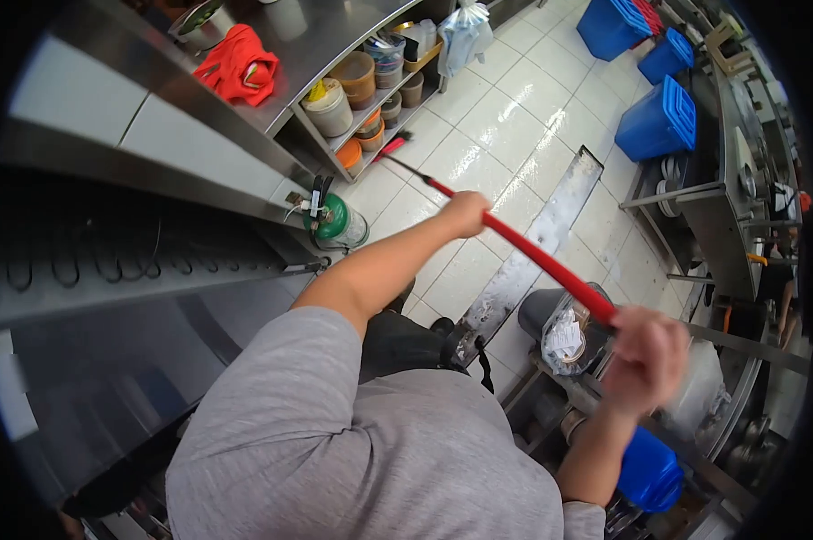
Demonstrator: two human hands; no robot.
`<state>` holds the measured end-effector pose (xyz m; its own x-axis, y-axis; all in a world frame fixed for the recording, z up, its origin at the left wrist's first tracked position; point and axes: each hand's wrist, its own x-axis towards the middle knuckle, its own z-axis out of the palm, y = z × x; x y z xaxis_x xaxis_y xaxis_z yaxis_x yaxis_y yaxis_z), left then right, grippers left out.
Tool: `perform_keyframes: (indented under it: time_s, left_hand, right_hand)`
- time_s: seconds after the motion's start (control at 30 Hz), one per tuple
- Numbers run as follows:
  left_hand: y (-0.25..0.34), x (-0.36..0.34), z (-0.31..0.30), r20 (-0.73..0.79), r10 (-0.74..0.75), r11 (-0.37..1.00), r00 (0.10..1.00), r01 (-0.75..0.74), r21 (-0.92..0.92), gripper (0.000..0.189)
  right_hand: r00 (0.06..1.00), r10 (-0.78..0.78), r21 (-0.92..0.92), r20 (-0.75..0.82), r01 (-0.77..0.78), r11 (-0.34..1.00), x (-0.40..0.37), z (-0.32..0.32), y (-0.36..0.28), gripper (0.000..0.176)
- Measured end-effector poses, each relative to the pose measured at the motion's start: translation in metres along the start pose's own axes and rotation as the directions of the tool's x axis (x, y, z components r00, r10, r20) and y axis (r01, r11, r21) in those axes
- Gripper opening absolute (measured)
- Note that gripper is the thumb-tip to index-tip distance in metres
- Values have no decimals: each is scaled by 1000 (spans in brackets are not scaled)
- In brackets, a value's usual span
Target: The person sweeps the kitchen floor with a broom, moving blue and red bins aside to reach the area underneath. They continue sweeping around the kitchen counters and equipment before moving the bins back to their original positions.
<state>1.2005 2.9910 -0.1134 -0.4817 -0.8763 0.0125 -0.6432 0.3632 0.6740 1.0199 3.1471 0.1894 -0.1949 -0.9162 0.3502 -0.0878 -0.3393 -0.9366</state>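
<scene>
A long red broom handle (546,261) runs slantwise across the view above the tiled floor (478,135). Its thin dark far section leads to a red and black broom head (395,146) beside the lower shelf at the left. My left hand (465,214) is wrapped round the middle of the handle. At the handle's near end, my right hand (645,360) is closed on it, somewhat blurred by motion. The floor tiles look wet and shiny, and a long metal drain cover (551,216) lies in them.
Shelves with tubs (352,76) stand at the upper left, a green gas cylinder (339,220) below them. Blue bins (657,121) are at the upper right. A grey bin (540,310) stands below the handle, near steel racks (695,193).
</scene>
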Motion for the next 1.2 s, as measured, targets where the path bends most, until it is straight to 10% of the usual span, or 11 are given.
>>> perform_keyframes:
  time_s: [0.07,0.13,0.2,0.37,0.53,0.67,0.7,0.73,0.93,1.1,1.2]
  left_hand:
    - [-21,4,4,-30,43,999,999,-44,-18,8]
    - [18,7,4,2,54,993,999,-53,-105,5]
    - [63,6,29,17,110,958,994,-102,-267,4]
    - [160,0,23,153,435,773,887,-281,-570,7]
    - [191,-4,-45,291,491,774,821,-257,-579,7]
    - [151,-1,-102,409,478,818,778,-223,-530,9]
    - [135,2,-124,476,450,849,756,-196,-491,13]
    - [112,4,-131,531,423,847,734,-112,-520,17]
    - [31,-5,-152,703,264,857,661,174,-485,16]
    - [28,-5,-161,547,176,829,819,177,-531,17]
    - [34,-1,-158,408,107,871,907,112,-478,16]
  right_hand:
    - [998,-24,224,63,9,975,14,13,17,16]
    - [963,-267,-138,-31,261,955,27,7,-18,19]
    - [985,29,144,169,-54,988,43,-27,-74,25]
    - [916,-82,-167,393,159,973,72,19,-140,24]
    - [855,-201,-24,478,241,970,81,32,-197,28]
    - [953,-276,-286,123,300,910,87,34,-210,34]
    - [855,-460,-170,-241,430,887,96,63,-174,37]
    - [968,-200,-85,151,214,973,101,35,-179,21]
    - [778,-456,-573,-432,153,805,128,47,-97,29]
    - [962,-273,-46,-7,272,961,155,82,-87,37]
    - [873,-473,-74,-123,467,881,175,73,-84,39]
